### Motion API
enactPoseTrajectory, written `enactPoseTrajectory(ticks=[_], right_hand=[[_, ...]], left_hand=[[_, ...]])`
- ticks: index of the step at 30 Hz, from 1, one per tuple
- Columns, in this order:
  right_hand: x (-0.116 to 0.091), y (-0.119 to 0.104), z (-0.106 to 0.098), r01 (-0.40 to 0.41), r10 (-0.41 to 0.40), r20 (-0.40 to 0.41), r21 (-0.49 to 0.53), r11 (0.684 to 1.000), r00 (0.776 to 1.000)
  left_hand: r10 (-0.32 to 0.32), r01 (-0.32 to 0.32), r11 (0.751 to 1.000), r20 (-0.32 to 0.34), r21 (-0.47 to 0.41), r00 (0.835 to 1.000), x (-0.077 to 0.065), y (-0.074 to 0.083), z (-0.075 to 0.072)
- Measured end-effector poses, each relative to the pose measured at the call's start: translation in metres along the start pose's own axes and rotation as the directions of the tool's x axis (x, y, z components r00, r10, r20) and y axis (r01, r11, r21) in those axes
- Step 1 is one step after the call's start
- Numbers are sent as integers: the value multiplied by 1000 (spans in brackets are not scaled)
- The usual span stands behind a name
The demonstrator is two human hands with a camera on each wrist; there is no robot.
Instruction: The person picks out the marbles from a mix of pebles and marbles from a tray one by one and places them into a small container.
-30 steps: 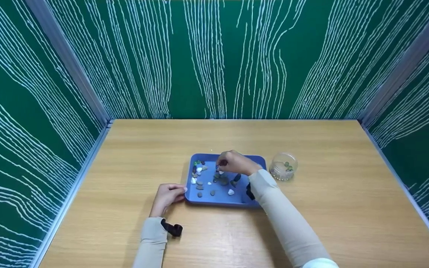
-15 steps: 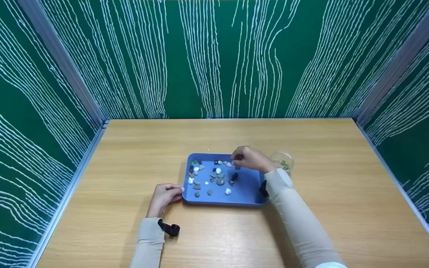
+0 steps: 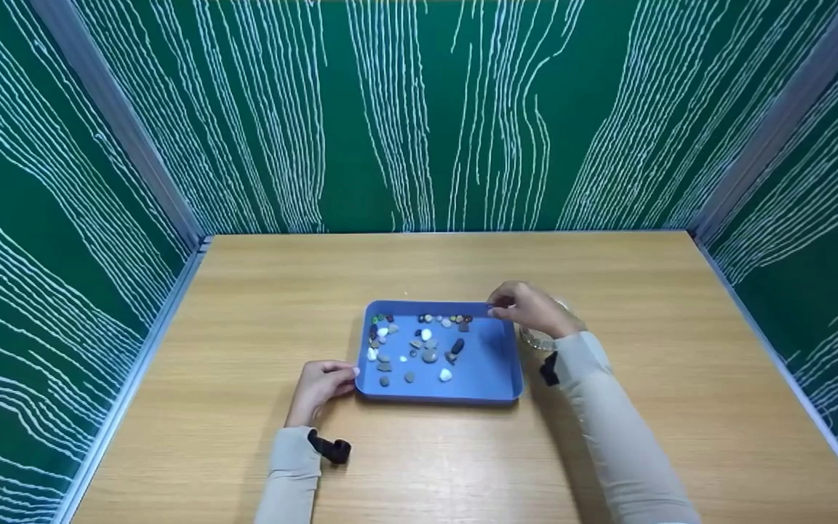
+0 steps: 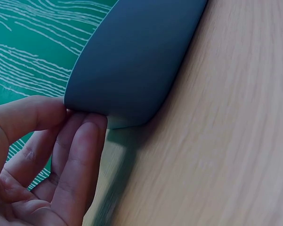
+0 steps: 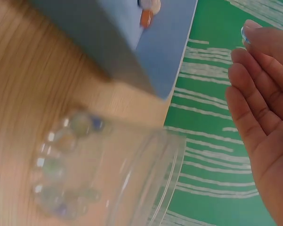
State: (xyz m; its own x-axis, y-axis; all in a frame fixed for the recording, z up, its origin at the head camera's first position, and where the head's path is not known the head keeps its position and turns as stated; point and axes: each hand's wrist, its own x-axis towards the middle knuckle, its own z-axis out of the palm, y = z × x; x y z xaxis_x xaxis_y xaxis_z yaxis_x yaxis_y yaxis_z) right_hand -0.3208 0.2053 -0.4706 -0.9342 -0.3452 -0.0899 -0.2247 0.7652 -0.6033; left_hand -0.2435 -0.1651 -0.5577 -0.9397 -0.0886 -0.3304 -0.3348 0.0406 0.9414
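Note:
My left hand (image 3: 321,387) pinches the rim of a blue tray (image 3: 481,375) at its left side near the front; in the left wrist view the thumb and fingers grip the tray wall (image 4: 132,56). Several small stones and pebbles, white, grey, brown, black and green, lie in the tray, with a short row along its back wall. Over the tray's back right corner is my right hand (image 3: 529,307). Its fingertips pinch a small shiny bluish glass marble (image 5: 245,36), mostly hidden by the fingers.
A clear plastic jar (image 5: 148,174) with several glass marbles (image 5: 52,167) stands on the wooden table (image 3: 244,306), right of the tray and partly hidden by my right hand in the head view. Green walls (image 3: 608,73) with white lines enclose the table.
My right hand has moved rightward, from above the middle stones along the back row to the tray's back right corner, uncovering the stones. My left hand keeps its hold on the rim.

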Motion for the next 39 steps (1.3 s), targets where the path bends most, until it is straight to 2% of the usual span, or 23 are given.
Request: enactPoseTrajectory(ticks=[4, 9, 18, 25, 32, 39], right_hand=[[-5, 12, -7, -21, 21, -16, -8, 1000, 1000], [-12, 28, -15, 15, -15, -38, -5, 1000, 999], [-26, 53, -27, -59, 61, -42, 36, 998, 997], [-29, 65, -29, -28, 30, -67, 33, 999, 997], [-33, 69, -30, -6, 9, -84, 33, 999, 996], [-33, 73, -31, 37, -35, -128, 13, 999, 991]], left_hand=[[11, -10, 1000, 22, -27, 1000, -4, 4, -1], [45, -43, 996, 27, -73, 999, -4, -1, 0], [35, -33, 996, 22, -77, 999, -2, -4, 1], [40, -39, 997, 9, -72, 999, -2, -3, 1], [35, -34, 998, 23, -52, 999, -2, -3, 0], [18, -17, 996, 11, -84, 1000, -2, -3, 0]])
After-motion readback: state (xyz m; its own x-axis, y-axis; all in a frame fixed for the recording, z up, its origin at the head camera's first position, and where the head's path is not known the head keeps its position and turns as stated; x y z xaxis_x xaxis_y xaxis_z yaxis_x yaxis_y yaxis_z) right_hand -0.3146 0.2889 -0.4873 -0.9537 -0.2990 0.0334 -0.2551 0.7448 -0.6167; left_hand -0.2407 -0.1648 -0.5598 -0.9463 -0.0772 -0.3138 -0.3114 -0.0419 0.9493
